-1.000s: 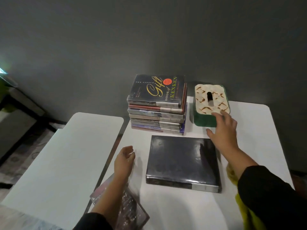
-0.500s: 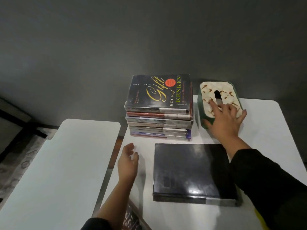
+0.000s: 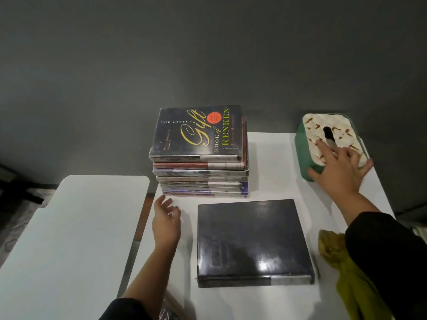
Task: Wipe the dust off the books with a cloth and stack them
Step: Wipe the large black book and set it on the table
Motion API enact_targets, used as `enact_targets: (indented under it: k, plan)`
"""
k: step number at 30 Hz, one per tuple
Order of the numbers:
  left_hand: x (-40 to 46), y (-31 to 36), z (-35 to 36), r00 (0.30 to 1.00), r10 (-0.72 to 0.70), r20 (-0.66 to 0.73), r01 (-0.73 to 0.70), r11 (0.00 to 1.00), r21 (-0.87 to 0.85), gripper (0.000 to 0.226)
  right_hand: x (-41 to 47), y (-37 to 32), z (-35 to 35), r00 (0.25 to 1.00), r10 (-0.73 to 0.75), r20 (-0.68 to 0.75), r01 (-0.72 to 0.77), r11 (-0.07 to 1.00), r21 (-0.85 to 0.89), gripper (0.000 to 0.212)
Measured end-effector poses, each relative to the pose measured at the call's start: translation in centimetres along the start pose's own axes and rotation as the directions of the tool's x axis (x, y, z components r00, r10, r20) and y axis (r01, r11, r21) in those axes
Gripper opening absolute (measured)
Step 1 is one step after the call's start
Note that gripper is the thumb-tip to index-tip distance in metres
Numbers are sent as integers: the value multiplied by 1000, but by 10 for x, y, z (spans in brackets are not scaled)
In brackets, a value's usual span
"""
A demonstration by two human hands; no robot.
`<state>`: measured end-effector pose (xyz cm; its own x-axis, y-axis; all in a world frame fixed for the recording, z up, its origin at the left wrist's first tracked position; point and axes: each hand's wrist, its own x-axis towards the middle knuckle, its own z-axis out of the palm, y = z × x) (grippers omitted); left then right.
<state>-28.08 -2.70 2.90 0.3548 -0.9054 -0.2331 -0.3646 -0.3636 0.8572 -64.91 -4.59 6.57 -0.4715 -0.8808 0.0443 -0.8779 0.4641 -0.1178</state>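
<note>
The right hand lies spread and open on the top of a green tissue box, fingertips at the dark slot in its cream, brown-flecked cover, gripping nothing that can be seen. The left hand rests open and empty on the white table, fingers loosely curled, just left of the single black book and below the stack of books.

The step in hand looks like fetching something to wipe with. To do it well I would steady the box with the palm and pinch a sheet just inside the slot, pulling straight up so the soft cover does not drag along. A yellow-green cloth lies crumpled near the right sleeve (arguably the better tool for dust, since it is right beside the book).

The black book lies flat near the front of the table, a wide hardback in a glossy clear jacket that throws back glare, so dust should lift with light, flat strokes from spine to edge. The stack is square-edged, with similar shiny plastic-covered jackets; its top book reads "The Little Gift Book of KenKen". Slick covers will slide on one another, so each should be set down squarely
</note>
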Motion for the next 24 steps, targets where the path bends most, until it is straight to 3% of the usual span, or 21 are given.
enact_targets:
  k: [3, 5, 7, 9, 11, 13, 17, 24]
  plan:
    - [5, 2, -1, 996, -33, -77, 33, 999, 0, 40, -7, -12, -6, 977, -27, -214, 67, 981, 181, 59]
    - [12, 7, -5, 989, -44, -142, 43, 999, -7, 37, -20, -37, -12, 950, -72, -304, 200, 887, 416, 44]
    - [23, 14, -10, 986, -52, -157, 43, 997, -65, 34, -31, -65, -10, 981, -116, -157, 190, 752, 631, 35]
    - [37, 24, -15, 989, -95, -109, 73, 979, -191, 36, -37, -90, -5, 986, -126, 107, 8, 680, 733, 35]
    - [53, 36, -18, 991, -132, -8, 126, 956, -265, 42, -39, -110, -3, 908, -99, 407, -280, 579, 766, 42]
    - [66, 47, -22, 978, -165, 127, 195, 939, -282, 46, -36, -123, 2, 776, -95, 623, -517, 469, 716, 51]
    - [92, 58, -29, 929, -241, 282, 311, 920, -240, 50, -26, -140, 14, 662, -113, 741, -667, 362, 652, 60]
    - [121, 59, -25, 863, -320, 391, 400, 905, -142, 25, -15, -155, 21, 643, -133, 754, -716, 244, 653, 55]
